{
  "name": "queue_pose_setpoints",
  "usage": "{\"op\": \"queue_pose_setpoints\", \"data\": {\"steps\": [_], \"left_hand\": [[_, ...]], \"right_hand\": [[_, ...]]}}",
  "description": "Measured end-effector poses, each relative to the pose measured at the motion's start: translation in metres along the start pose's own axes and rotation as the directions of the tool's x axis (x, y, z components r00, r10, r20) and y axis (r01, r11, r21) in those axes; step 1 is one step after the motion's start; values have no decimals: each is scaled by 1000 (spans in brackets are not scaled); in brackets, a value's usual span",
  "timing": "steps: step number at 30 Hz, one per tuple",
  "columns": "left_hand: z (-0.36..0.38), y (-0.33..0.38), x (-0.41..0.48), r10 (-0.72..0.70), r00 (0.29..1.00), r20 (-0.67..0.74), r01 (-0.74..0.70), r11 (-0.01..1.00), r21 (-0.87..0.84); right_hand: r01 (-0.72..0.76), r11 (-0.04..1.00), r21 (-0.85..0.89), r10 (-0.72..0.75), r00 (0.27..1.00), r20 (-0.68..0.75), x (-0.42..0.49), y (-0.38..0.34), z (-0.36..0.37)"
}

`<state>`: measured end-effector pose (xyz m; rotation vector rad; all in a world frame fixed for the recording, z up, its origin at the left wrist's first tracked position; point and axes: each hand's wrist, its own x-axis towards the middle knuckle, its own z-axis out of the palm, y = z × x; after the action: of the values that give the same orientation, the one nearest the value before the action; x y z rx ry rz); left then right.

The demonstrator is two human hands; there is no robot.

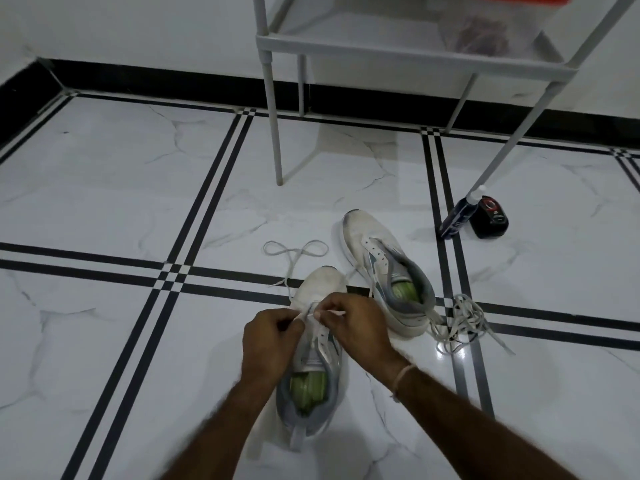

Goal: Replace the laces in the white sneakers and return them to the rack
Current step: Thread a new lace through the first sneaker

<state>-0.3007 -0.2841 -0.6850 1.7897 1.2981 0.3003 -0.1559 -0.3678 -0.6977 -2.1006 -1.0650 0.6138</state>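
The near sneaker (pixel 320 284) is set on the tiled floor (pixel 104 202), toe pointing away, with a green insole seen in its opening. A white lace (pixel 294 252) is pinched over the lower eyelets by both hands. The left hand (pixel 272 341) is curled round one strand, and the right hand (pixel 356 327) grips the other with its tip held between the fingertips. The rest of this lace is trailed past the toe, where a looped figure is laid on the floor.

The second sneaker (pixel 367 251) is placed just to the right, unlaced. A tangled loose lace (pixel 464 323) is heaped beside its heel.

The grey rack (pixel 346 46) is stood further back, well apart from both shoes. A dark bottle (pixel 457 218) and a black box (pixel 490 221) are found by its right leg – touching each other. A clear bag (pixel 474 36) is kept on the rack's shelf.
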Motion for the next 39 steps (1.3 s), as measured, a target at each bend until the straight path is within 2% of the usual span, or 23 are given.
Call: {"op": "queue_pose_setpoints", "data": {"steps": [3, 7, 11, 13, 17, 19, 20, 23, 25, 27, 28, 29, 30, 31, 32, 33, 34, 35, 36, 37, 38, 39], "left_hand": [[-1, 0, 0, -64, 997, 32, 69, 982, -174], [-1, -1, -3, -71, 995, 77, 90, 954, -284], [0, -2, -7, -48, 993, 104, 79, 947, -310], [0, -2, -6, -30, 995, 100, 59, 953, -299], [7, -4, -4, 44, 998, 54, -35, 986, -162], [9, -8, -6, 22, 999, 39, -15, 986, -167], [9, -9, -5, -16, 999, 52, 28, 973, -228], [6, -8, -1, -154, 973, 173, 219, 853, -473], [6, -5, 1, -212, 954, 212, 291, 819, -495], [4, 0, 8, -281, 945, 170, 328, 780, -533], [0, 2, 16, -350, 925, 147, 363, 705, -610], [-6, 6, 25, -408, 900, 153, 381, 567, -731], [-15, 8, 34, -448, 877, 174, 358, 369, -857], [-27, 8, 40, -467, 868, 171, 303, 224, -926], [-36, 5, 45, -452, 887, 93, 227, 251, -941], [-42, 1, 46, -372, 927, -49, 143, 470, -871], [-43, -4, 44, -180, 967, -178, 26, 772, -635], [-38, -12, 39, 82, 981, -178, -135, 941, -310], [-31, -20, 34, 284, 957, -64, -288, 954, -78], [-24, -27, 29, 401, 913, 72, -405, 913, 43], [-16, -33, 27, 438, 883, 170, -458, 884, 99], [-8, -35, 26, 437, 880, 185, -460, 882, 103]], "right_hand": [[-13, 1000, -4, 13, 998, -62, -7, 3, 16], [-30, 1000, 9, 31, 989, -142, -13, 9, 29], [-35, 998, 49, 44, 978, -204, -20, 8, 32], [-43, 999, -2, 42, 974, -221, -22, 7, 33], [-15, 992, -122, -11, 979, -206, -26, 0, 37], [-27, 994, -106, 4, 978, -209, -26, 2, 40], [-33, 997, -73, 16, 977, -214, -27, 3, 40], [-7, 1000, -24, 1, 971, -241, -26, 3, 36], [-7, 999, -43, -4, 972, -237, -27, 2, 33], [-19, 995, -102, -3, 979, -205, -31, 0, 31], [-22, 988, -153, -9, 979, -202, -33, 0, 31], [-24, 977, -214, -21, 978, -206, -34, 0, 30], [-31, 964, -265, -27, 977, -211, -33, 1, 30], [-44, 956, -289, -19, 977, -212, -32, 2, 29], [-57, 956, -287, -3, 979, -205, -30, 2, 27], [-75, 961, -266, 23, 981, -194, -28, 2, 24], [-93, 967, -238, 48, 981, -186, -26, 2, 21], [-102, 972, -214, 62, 981, -185, -24, 3, 19], [-99, 976, -196, 62, 980, -188, -22, 3, 18], [-91, 979, -183, 55, 980, -189, -21, 5, 16], [-88, 981, -173, 55, 981, -184, -20, 6, 15], [-89, 982, -168, 58, 982, -178, -20, 8, 15]]}}
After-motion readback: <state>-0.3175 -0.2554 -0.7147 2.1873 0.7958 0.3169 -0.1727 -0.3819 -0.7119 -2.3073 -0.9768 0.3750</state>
